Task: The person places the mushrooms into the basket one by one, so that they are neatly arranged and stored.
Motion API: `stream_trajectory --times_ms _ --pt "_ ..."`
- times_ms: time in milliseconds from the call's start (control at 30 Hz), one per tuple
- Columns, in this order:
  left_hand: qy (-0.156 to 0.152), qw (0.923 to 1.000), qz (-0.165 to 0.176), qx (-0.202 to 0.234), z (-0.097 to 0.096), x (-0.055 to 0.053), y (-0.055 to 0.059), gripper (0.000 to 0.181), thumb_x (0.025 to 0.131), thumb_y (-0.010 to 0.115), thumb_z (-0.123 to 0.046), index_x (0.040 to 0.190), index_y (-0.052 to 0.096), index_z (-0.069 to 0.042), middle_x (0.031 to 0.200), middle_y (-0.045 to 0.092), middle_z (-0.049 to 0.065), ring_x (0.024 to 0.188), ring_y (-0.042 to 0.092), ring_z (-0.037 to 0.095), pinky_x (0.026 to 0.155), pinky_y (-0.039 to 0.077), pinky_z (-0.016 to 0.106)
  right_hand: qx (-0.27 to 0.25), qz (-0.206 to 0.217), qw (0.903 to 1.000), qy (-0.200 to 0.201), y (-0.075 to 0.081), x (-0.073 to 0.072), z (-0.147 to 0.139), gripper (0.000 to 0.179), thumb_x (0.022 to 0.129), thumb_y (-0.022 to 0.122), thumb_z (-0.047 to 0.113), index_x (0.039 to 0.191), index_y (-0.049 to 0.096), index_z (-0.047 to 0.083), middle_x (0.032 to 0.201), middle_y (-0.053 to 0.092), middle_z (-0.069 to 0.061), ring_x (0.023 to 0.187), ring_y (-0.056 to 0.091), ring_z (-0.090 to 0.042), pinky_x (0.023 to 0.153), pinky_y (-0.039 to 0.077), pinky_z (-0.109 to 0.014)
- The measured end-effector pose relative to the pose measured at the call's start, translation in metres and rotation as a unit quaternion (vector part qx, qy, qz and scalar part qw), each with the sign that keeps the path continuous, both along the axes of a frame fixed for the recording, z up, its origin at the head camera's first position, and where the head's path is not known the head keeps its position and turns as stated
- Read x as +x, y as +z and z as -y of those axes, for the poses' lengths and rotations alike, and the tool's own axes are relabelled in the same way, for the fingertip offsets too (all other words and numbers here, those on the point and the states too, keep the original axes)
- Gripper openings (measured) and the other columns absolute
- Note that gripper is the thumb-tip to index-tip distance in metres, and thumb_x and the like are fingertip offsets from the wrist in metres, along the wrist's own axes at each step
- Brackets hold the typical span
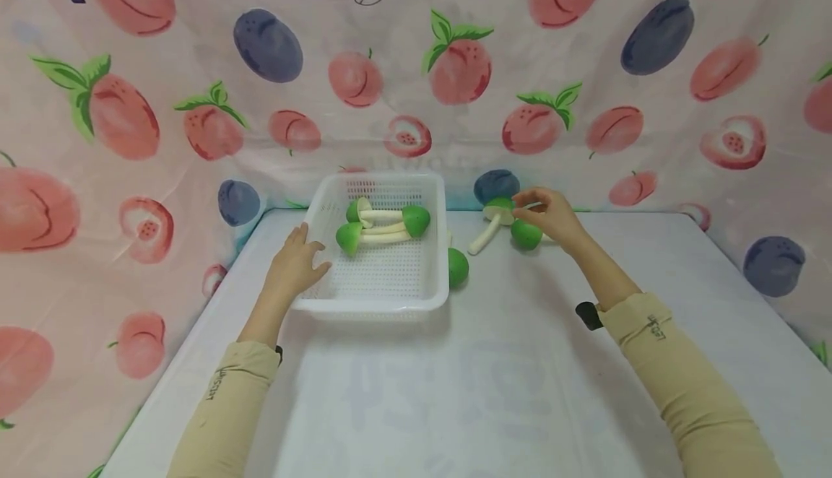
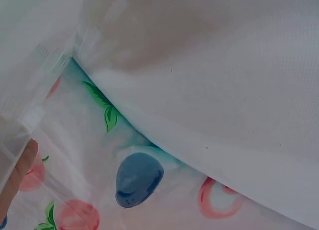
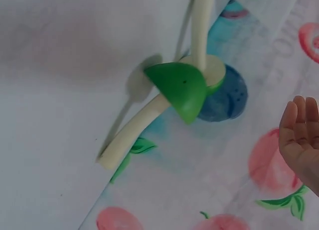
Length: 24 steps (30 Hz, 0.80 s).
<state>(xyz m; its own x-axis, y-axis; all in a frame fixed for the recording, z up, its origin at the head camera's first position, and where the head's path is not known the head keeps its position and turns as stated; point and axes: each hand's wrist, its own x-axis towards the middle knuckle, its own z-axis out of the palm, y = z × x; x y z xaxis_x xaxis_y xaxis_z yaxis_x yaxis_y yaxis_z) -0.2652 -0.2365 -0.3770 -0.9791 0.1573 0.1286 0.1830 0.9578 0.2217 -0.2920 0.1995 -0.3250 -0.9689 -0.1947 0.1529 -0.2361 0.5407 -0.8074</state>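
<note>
In the head view my left hand (image 1: pixel 292 265) is at the left rim of a white plastic basket (image 1: pixel 373 305), thumb over the inside, fingers extended along the rim. One straight finger (image 2: pixel 22 170) lies by the basket wall in the left wrist view. Toy mushrooms (image 1: pixel 383 236) with green caps and cream stems lie in the basket. My right hand (image 1: pixel 549 214) hovers by two more at the back; its fingertips overlap the cap of one mushroom (image 1: pixel 498 211). The other mushroom (image 1: pixel 526 235) is under the hand, stem partly hidden. In the right wrist view the fingers hold nothing.
Another green-capped mushroom (image 1: pixel 458 268) lies against the basket's right side, partly hidden by it. A white cloth covers the table (image 1: pixel 494 391). Behind and at the left hangs a fruit-printed curtain (image 1: pixel 403 45), meeting the table's back edge.
</note>
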Motion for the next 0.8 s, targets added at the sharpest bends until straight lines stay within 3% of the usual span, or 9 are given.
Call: stream_trajectory --times_ms 133,267,567,667,800 --pt "0.002 1.0 0.0 0.002 0.001 -0.001 0.0 0.042 0.087 0.065 -0.023 0.118 0.061 0.004 0.148 0.021 0.035 0.139 0.019 0.049 0.106 0.032 0.061 0.045 -0.02 0.9988 -0.001 -0.009 -0.012 -0.006 0.037 0.093 0.058 0.015 0.123 0.053 -0.006 0.124 0.053 -0.027 0.108 0.055 -0.037 0.09 0.05 -0.036" --pt "-0.002 1.0 -0.002 0.002 0.0 0.0 0.0 0.041 0.086 0.065 -0.023 0.117 0.062 0.004 0.148 0.022 0.036 0.138 0.02 0.05 0.104 0.033 0.062 0.12 -0.039 0.9918 -0.019 -0.021 -0.025 -0.01 0.036 0.093 0.058 0.014 0.121 0.053 -0.007 0.123 0.053 -0.03 0.111 0.052 -0.044 0.095 0.045 -0.051" --pt "-0.002 0.9999 -0.015 -0.001 0.002 0.002 -0.001 0.041 0.086 0.065 -0.023 0.116 0.062 0.004 0.147 0.024 0.036 0.137 0.023 0.05 0.104 0.034 0.062 0.281 -0.039 0.9579 -0.047 -0.041 -0.041 -0.011 0.05 0.09 0.063 0.021 0.129 0.047 -0.005 0.127 0.046 -0.033 0.114 0.047 -0.049 0.09 0.045 -0.057" --pt "-0.001 0.9999 -0.013 0.002 0.002 0.002 0.0 0.041 0.086 0.066 -0.023 0.117 0.062 0.004 0.147 0.023 0.036 0.138 0.022 0.05 0.104 0.034 0.062 0.3 -0.03 0.9516 -0.058 -0.045 -0.044 -0.013 0.055 0.09 0.063 0.025 0.132 0.045 -0.004 0.13 0.043 -0.032 0.116 0.044 -0.05 0.091 0.045 -0.058" --pt "-0.005 1.0 -0.006 0.004 0.001 0.002 -0.001 0.041 0.086 0.065 -0.023 0.117 0.062 0.004 0.148 0.022 0.035 0.138 0.021 0.05 0.104 0.034 0.062 0.301 -0.014 0.9505 -0.074 -0.054 -0.045 -0.019 0.062 0.09 0.062 0.03 0.135 0.04 -0.005 0.132 0.04 -0.033 0.118 0.041 -0.051 0.094 0.043 -0.06"
